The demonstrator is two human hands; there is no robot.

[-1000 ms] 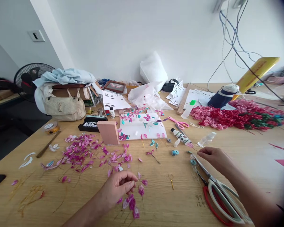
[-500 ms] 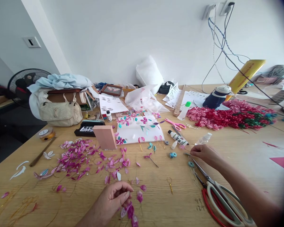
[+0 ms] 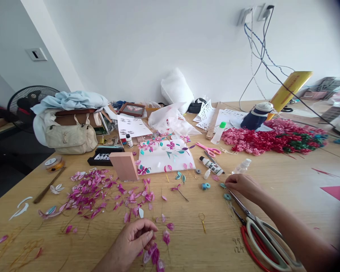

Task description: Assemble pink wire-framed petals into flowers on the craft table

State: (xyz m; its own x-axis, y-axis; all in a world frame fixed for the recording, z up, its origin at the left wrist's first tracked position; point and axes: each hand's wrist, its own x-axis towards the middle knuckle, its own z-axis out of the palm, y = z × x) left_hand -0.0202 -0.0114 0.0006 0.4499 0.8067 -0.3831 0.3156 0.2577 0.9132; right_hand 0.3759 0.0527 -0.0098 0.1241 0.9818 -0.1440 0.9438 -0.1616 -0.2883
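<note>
Here, at six o'clock on the table (image 3: 286, 177), the left hand (image 3: 136, 237) curls shut on pink petals (image 3: 154, 255), pinching their stems so they fan out below. At four o'clock the right hand (image 3: 243, 185) brings its fingertips down to a teal leaf (image 3: 222, 185) beside the scissors (image 3: 241, 206); whether it grips the leaf I cannot tell.

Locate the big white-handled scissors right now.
The scissors lie on the table at the head view's lower right, blade tips just by the right hand, over a red-handled tool.

Magenta petals (image 3: 155, 254) lie bunched; a teal piece (image 3: 222, 185), perhaps a leaf, lies flat.
</note>
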